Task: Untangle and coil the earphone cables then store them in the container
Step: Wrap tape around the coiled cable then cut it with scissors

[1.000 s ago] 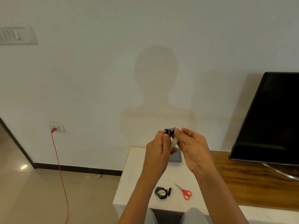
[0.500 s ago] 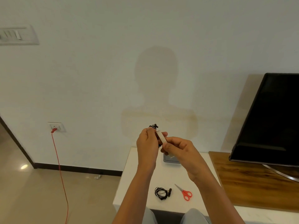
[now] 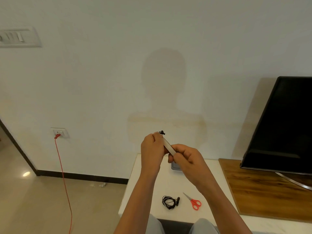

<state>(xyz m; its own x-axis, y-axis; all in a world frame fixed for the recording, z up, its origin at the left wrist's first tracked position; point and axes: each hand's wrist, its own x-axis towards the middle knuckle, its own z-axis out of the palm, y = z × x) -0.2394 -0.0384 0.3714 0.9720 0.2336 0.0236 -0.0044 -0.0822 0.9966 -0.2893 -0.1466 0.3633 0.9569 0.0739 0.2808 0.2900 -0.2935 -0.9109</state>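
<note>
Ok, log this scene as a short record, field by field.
left hand: grips held earphones, earbud poking out on top
right hand: pinches pale strip that runs to the left hand
table: coiled earphones, scissors beside them
container: grey, on the table, mostly hidden behind the hands
surroundings: TV at right, red cable from the wall socket

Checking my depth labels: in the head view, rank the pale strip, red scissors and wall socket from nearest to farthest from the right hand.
1. pale strip, pinched in the right hand itself.
2. red scissors, on the white table below.
3. wall socket, far left on the wall.
</note>
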